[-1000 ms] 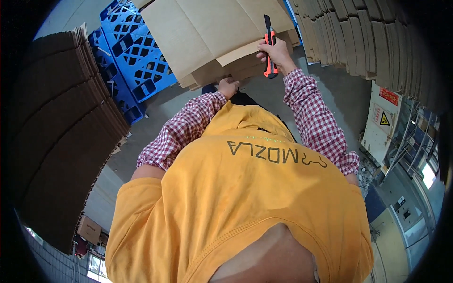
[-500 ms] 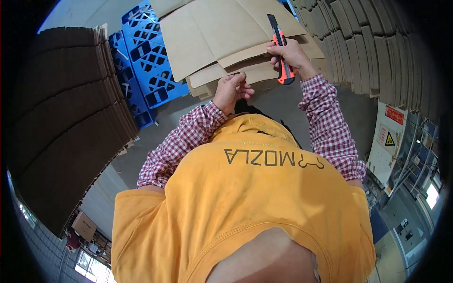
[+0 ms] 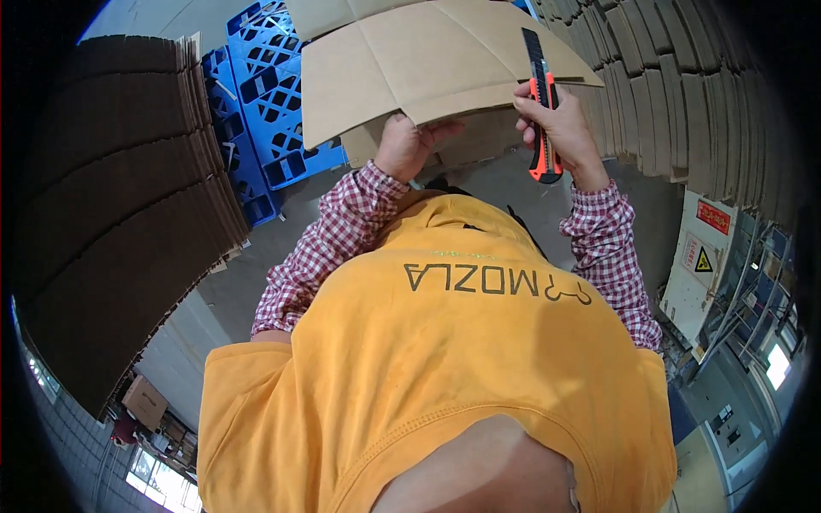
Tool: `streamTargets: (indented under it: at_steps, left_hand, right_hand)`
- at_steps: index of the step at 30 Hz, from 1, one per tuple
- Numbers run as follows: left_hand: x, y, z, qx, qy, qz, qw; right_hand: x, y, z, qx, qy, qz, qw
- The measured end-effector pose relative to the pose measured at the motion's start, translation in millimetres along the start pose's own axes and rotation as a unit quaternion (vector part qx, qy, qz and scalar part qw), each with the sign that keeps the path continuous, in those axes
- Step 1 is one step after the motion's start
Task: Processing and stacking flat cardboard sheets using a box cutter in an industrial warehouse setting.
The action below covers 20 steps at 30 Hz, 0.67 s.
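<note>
A flat cardboard sheet (image 3: 445, 64) with crease lines spreads out in front of me, its near edge raised. My left hand (image 3: 405, 147) is closed on that edge near its middle, the fingers partly hidden beneath the board. In my right hand (image 3: 558, 128) I hold an orange and black utility knife (image 3: 544, 154), its dark blade extended and pointing away from me. The fingers of that hand are close to the sheet's right part; whether they also touch it I cannot tell. More cardboard (image 3: 479, 137) lies under the raised sheet.
Blue plastic pallets (image 3: 286, 167) lie to the left of the sheet. A tall stack of dark folded cardboard (image 3: 120, 171) rises at far left, and another stack (image 3: 667, 94) stands at right. Beyond that is a white panel (image 3: 697, 265) with warning signs. Grey floor (image 3: 308, 214) shows between.
My left hand has taken hold of the top sheet's near edge, which has come up and toward me. My right hand with the knife has shifted slightly right and nearer to me.
</note>
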<state>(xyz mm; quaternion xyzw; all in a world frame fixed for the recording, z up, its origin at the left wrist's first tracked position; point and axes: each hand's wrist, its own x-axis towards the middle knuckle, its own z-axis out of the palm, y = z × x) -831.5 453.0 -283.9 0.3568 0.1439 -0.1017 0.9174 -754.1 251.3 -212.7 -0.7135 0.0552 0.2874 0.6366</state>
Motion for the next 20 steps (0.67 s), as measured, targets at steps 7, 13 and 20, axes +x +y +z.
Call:
streamTargets:
  at_steps: [7,13,20]
  left_hand:
    - [7,0,-8,0.01,-0.029,-0.048,0.998]
    - [14,-142,-105,0.194,0.163,-0.297,0.921]
    - [39,-224,-156,0.782,-0.178,-0.116,0.586]
  right_hand:
    - [6,13,2,0.098,0.079,-0.058,0.99]
    - [8,11,8,0.145,0.079,-0.027,0.986]
    - [8,15,2,0.088,0.061,-0.009,0.994]
